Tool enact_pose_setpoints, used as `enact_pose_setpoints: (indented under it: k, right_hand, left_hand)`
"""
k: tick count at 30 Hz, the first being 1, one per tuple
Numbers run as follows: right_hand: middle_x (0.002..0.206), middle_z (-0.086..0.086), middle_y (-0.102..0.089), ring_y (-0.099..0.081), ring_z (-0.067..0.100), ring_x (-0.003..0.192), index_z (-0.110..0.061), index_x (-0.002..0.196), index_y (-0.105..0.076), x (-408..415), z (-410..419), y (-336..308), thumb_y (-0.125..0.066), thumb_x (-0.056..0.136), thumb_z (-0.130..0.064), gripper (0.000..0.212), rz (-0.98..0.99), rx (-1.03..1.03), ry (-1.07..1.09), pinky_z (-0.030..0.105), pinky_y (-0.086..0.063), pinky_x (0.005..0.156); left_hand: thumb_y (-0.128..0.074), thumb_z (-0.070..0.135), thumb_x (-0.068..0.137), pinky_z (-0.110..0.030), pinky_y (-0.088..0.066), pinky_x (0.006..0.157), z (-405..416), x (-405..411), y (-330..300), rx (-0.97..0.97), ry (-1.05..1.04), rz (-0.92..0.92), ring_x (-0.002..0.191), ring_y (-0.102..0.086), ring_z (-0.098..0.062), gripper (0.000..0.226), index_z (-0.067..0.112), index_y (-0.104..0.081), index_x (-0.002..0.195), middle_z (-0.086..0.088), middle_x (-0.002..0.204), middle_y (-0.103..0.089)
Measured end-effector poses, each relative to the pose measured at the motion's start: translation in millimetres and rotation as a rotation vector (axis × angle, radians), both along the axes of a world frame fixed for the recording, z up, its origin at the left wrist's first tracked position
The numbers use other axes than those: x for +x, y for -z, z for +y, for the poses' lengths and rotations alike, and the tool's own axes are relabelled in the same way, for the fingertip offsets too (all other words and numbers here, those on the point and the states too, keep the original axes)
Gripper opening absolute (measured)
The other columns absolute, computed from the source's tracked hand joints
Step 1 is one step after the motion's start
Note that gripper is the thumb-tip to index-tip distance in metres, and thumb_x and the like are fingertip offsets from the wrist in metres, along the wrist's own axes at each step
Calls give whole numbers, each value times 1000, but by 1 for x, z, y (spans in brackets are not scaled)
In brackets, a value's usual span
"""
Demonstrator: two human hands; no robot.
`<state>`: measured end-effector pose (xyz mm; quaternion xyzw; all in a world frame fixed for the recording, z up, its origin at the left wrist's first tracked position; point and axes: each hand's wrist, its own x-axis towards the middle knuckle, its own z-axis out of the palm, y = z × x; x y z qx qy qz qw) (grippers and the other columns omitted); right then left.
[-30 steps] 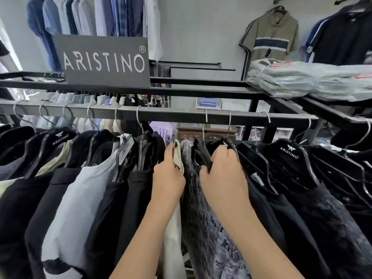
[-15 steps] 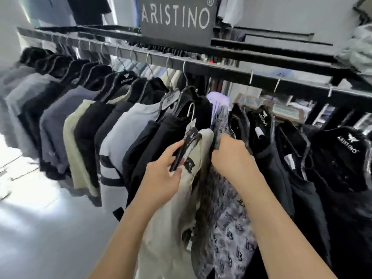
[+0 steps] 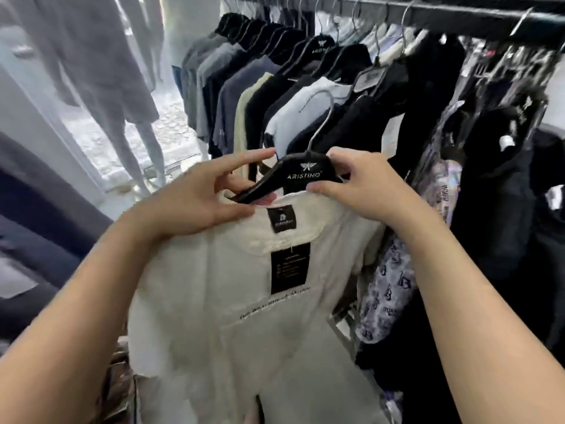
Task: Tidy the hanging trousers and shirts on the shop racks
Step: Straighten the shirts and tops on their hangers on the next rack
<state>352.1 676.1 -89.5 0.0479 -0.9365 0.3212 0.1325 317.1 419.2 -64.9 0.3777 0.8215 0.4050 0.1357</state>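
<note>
A white shirt [image 3: 232, 307] on a black hanger [image 3: 293, 175] is off the rail, held in front of me. My left hand [image 3: 195, 203] grips the shirt's collar at the hanger's left arm, index finger stretched out along the top. My right hand [image 3: 357, 185] pinches the hanger's right end and the collar under it. The hanger's metal hook [image 3: 324, 117] points up, free of the rail [image 3: 458, 13]. Black labels show inside the neck of the shirt.
A row of dark, grey and white shirts [image 3: 275, 87] hangs on the rail behind. A patterned shirt [image 3: 394, 276] and black garments [image 3: 504, 209] hang at the right. Grey trousers [image 3: 101, 65] hang at the left over a pale floor [image 3: 131, 130].
The white shirt has come off the rail and toward me. My right hand left the patterned shirt and took the hanger's right end. The view swung left and down.
</note>
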Motion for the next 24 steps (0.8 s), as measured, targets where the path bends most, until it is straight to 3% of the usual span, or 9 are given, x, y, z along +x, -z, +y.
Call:
enact_pose_setpoints:
  k: [3,6,8,12,17,19,21,24]
  right_hand:
    - [67,-9,-57,-51,-1,62,-22,75,-57,4,-23,7,-77,78,-41,28,21,-52,-45,13,-38,58]
    - [69,-12,-55,-51,-4,64,-29,69,-50,4,-45,14,-77,79,-41,31,25,-82,-53,10,-34,56]
    - [77,-11,-59,-56,0,74,-28,72,-51,3,-55,17,-76,79,-43,29,-4,-60,-59,16,-38,60]
    - [82,-11,-59,-60,10,80,-31,69,-47,6,-66,21,-75,80,-44,32,-50,-45,-55,24,-43,61]
    - [75,-7,-57,-56,16,74,-21,74,-48,9,-84,31,-73,77,-50,39,-62,-8,20,37,-49,67]
    - [73,-5,-54,-53,17,69,-21,71,-44,13,-96,41,-72,80,-48,40,-77,-33,55,35,-44,59]
    - [71,-3,-50,-48,17,65,-23,68,-37,17,-111,56,-70,83,-46,43,-104,-46,91,32,-33,52]
    - [74,-1,-47,-42,15,63,-21,68,-33,22,-132,79,-66,88,-40,43,-181,-140,128,29,-26,50]
  left_hand:
    - [-72,20,83,-22,-37,102,-34,6,0,-193,-133,5,117,-55,6,70,51,-40,137,18,117,-66]
    - [-70,40,82,-20,-43,89,-61,10,9,-372,-352,113,106,-59,-5,36,41,-62,117,17,108,-66]
    - [-69,43,83,-24,-45,86,-73,15,17,-381,-429,140,98,-60,-8,28,33,-67,110,13,101,-67]
    - [-69,36,84,-5,-36,74,-86,22,33,-274,-498,133,82,-53,15,25,33,-66,109,29,90,-58]
    - [-66,25,89,-2,-34,78,-86,29,57,-183,-640,172,92,-54,2,18,29,-65,107,21,98,-61]
    - [-59,19,92,-12,-37,93,-82,35,78,0,-892,252,108,-54,-5,24,24,-63,115,11,114,-61]
    - [-55,20,92,-24,-39,97,-73,49,100,158,-1167,273,112,-53,-11,27,19,-61,118,3,120,-59]
    - [-49,24,96,-22,-37,85,-50,69,123,224,-1249,-29,101,-54,-10,25,20,-63,115,7,109,-61]
